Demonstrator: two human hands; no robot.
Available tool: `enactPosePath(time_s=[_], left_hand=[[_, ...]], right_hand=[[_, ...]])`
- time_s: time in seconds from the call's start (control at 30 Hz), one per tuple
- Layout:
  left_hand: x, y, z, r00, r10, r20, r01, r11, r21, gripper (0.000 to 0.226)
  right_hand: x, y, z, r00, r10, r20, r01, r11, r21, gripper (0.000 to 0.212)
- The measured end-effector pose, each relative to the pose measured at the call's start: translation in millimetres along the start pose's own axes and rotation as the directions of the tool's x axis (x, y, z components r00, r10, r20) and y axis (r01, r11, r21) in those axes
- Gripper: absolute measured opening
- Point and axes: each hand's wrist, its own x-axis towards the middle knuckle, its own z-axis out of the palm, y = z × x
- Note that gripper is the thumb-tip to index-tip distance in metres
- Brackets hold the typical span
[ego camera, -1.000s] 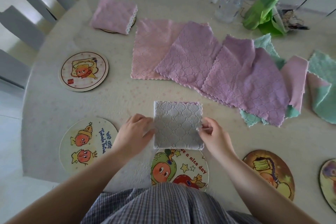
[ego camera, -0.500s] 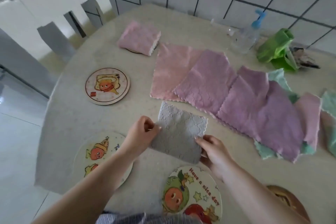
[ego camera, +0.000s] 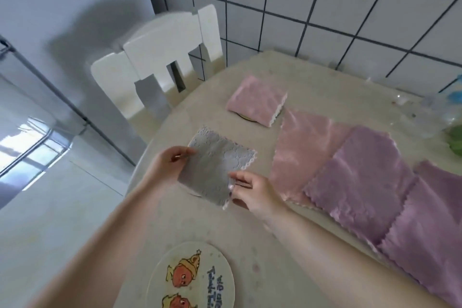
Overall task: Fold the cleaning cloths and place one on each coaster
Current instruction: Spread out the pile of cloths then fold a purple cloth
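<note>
Left hand (ego camera: 172,165) and right hand (ego camera: 252,190) pinch opposite edges of a folded grey cloth (ego camera: 217,170), keeping it flat over a mostly hidden coaster (ego camera: 193,194), likely for placing.

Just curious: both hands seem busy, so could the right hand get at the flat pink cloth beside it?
Probably yes: the flat pink cloth lies uncovered just beside the right hand, but that hand's grip is on the grey cloth, so it must let go first.

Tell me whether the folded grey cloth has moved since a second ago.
Yes. The grey cloth, held by both hands, has gone left and away from the near table edge, toward the folded pink cloth, and now covers a coaster.
</note>
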Motion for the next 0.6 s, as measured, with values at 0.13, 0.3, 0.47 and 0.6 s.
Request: enactPosePath(time_s=[0.13,0.3,0.47,0.6], left_hand=[[13,-6,-3,0.998,-0.055,-0.007,0.055,0.998,0.041,0.033],[22,-20,-3,0.997,-0.031,0.077,0.02,0.99,0.142,0.044],[17,-41,7,0.962,0.261,0.08,-0.256,0.76,0.597,0.034],[-14,-47,34,0.897,0.41,0.166,-0.408,0.622,0.668,0.059]], right_hand=[[23,3,10,0.999,-0.024,0.037,0.03,0.981,-0.19,0.044],[35,13,11,0.993,-0.014,0.118,0.051,0.948,-0.313,0.05],[31,24,8,0.987,-0.162,0.009,0.135,0.791,-0.597,0.043],[19,33,3,0.913,-0.383,0.141,0.292,0.372,-0.881,0.048]])
